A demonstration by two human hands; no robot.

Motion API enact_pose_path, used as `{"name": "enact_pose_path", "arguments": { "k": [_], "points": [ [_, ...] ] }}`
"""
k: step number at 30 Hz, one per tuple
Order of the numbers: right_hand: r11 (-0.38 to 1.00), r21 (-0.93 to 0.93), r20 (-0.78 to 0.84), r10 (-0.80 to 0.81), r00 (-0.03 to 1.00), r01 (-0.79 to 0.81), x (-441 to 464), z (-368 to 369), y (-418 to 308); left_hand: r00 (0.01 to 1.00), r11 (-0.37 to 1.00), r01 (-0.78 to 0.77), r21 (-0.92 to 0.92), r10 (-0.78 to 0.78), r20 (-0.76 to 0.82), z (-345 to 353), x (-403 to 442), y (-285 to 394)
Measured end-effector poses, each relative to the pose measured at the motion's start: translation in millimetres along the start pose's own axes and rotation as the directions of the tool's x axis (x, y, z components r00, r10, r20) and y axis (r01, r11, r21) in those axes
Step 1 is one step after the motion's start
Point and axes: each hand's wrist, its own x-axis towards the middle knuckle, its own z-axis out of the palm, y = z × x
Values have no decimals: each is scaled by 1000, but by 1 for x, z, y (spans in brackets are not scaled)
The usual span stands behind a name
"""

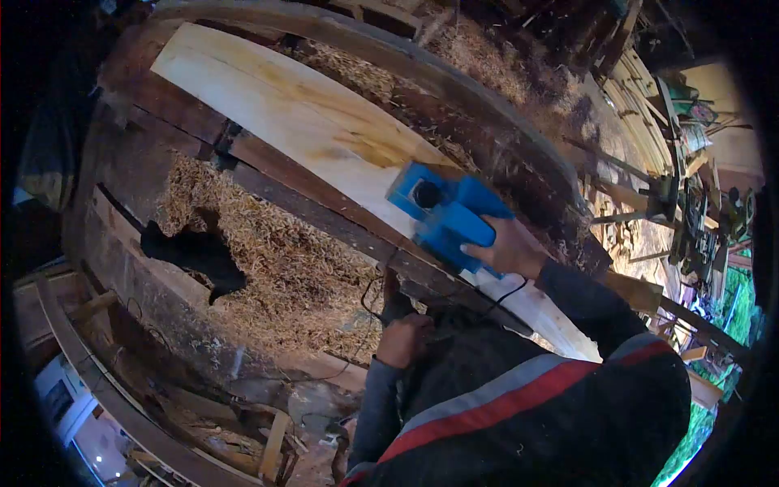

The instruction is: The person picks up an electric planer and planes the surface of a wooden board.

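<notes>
Blue planer (pixel 454 217) on pale board (pixel 284 101)
Our right hand (pixel 510 246) grips it; our left hand (pixel 403 341), at six o'clock: open or closed, we cannot tell

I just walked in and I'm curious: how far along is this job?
Perhaps partway: much of the board looks pale and bare, and shavings lie heaped nearby. The right hand holds the blue power planer on the board. Brownish patches may be what is left, though I can't tell exactly how much.
</notes>
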Motion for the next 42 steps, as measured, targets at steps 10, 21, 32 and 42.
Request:
{"name": "enact_pose_path", "arguments": {
  "k": [10,21,32,42],
  "points": [
    [971,171,-41,-161,986,166,250,76,-133,961,992,118,-50,-127,-245,-102,-2,-2],
    [968,28,-29,-250,968,251,558,160,-289,488,935,-17,-353,-300,-819,-136,-51,-6],
    [996,50,69,-79,994,76,341,95,-193,770,964,55,-260,-206,-603,-99,-68,29],
    [983,38,-75,180,981,-178,-78,3,49,991,974,122,193,-129,21,-19,-26,9]
  ]
}}
